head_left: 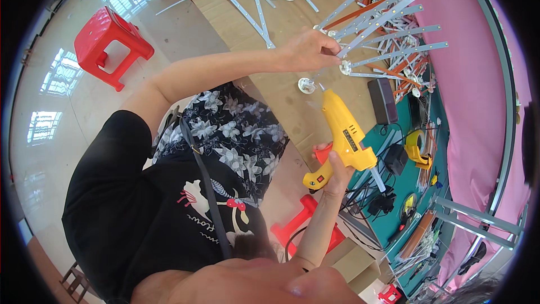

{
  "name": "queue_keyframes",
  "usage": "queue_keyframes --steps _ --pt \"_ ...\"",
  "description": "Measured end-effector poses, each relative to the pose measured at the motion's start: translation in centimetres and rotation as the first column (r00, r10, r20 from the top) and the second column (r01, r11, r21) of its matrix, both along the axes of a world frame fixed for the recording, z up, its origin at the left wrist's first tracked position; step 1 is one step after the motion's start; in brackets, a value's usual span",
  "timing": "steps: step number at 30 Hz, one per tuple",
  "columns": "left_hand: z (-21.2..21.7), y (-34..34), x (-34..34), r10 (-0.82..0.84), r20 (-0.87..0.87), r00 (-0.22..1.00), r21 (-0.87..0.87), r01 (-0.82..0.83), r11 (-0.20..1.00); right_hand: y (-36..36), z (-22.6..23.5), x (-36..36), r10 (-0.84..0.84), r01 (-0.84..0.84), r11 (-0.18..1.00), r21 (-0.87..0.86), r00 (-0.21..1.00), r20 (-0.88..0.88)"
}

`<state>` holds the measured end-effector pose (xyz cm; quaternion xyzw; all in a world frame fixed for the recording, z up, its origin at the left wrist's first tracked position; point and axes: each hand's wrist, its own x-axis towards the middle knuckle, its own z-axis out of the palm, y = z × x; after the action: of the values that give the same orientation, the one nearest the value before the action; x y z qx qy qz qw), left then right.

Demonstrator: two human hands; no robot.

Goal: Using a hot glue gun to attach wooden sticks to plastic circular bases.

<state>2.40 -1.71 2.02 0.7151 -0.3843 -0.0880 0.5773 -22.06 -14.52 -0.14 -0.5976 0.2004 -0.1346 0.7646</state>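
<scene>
My right hand [336, 175] is wrapped round the handle of a yellow hot glue gun [344, 126], with a finger by its red trigger. A clear glue stick [377, 179] sticks out of the gun's rear. The nozzle points away from me, close to a white round base [306, 85] lying on the cardboard. Beyond it, my left hand [315, 50] is closed, thumb and fingers pinching the lower end of a pale grey strip with small dots [380, 23]. Several similar strips stand tilted around it, one of them rising from a round white base [345, 67].
Brown cardboard [225, 14] covers part of the green table [365, 214]. Strips joined in a V [247, 14] lie at the left. A dark box [382, 101], cables [360, 197] and a yellow tape dispenser [417, 149] sit at the right. A red stool [109, 45] stands on the floor.
</scene>
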Motion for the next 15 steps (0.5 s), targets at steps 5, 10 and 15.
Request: queue_keyframes --steps 5,10,15 --pt "-0.1 0.1 -0.5 0.039 0.019 0.999 0.022 -0.040 0.999 0.5 0.0 -0.1 0.004 -0.009 0.998 -0.070 0.997 -0.072" --pt "-0.3 0.1 -0.6 0.049 0.030 0.998 0.037 -0.050 0.998 0.8 0.2 -0.1 -0.004 -0.010 0.996 -0.093 0.988 -0.153" --pt "-1.0 -0.3 -0.5 0.039 0.049 0.998 -0.034 -0.038 0.999 1.0 0.3 0.2 -0.017 0.002 0.996 -0.090 0.986 -0.167"
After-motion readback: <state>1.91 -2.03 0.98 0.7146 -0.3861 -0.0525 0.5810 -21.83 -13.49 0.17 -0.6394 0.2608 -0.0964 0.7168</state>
